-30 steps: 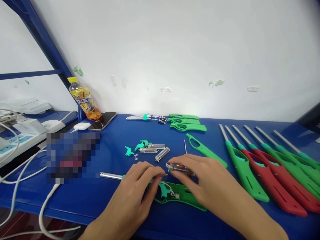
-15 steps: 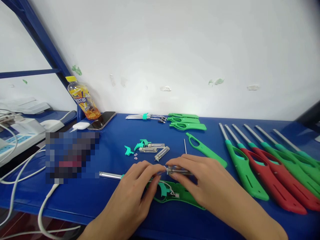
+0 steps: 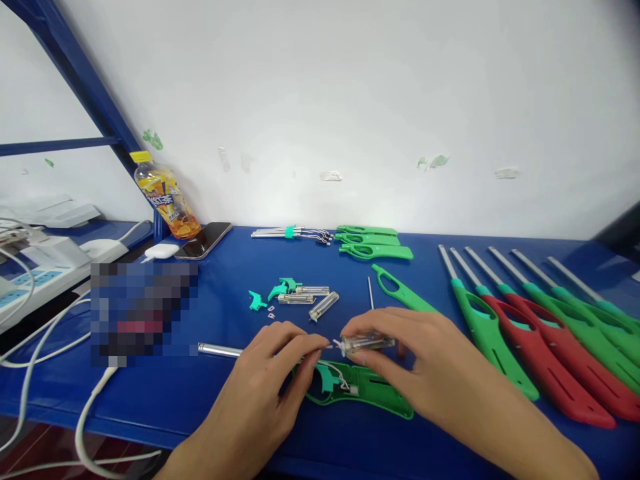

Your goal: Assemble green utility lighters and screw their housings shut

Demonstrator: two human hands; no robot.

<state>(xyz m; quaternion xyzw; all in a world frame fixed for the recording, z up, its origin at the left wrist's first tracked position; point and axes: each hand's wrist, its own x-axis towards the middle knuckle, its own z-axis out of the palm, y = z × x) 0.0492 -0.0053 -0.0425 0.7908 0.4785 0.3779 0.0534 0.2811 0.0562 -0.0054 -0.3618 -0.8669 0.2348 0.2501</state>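
Note:
My right hand (image 3: 400, 340) pinches a clear fuel tank (image 3: 367, 343) lying level, its pale nozzle end facing left. Close to that end, my left hand (image 3: 280, 360) is closed at thumb and forefinger on a small, pale, thin piece (image 3: 329, 347), too small to name. A narrow gap separates it from the tank. Beneath both hands lies an open green lighter shell (image 3: 383, 393) with a teal trigger (image 3: 327, 379) and pale wires inside. Its metal tube (image 3: 220, 350) sticks out left of my left hand.
Several spare clear tanks (image 3: 324, 306) and teal triggers (image 3: 257, 301) lie behind my hands. Green shell halves (image 3: 377, 253) and metal tubes with wires (image 3: 273, 233) are by the wall. Finished green and red lighters (image 3: 545, 353) line the right. A drink bottle (image 3: 167, 200) and phone (image 3: 205, 241) stand left.
My right hand has drawn the tank slightly right, away from my left fingertips, opening a gap between them. The left hand has barely moved; the shell lies as before.

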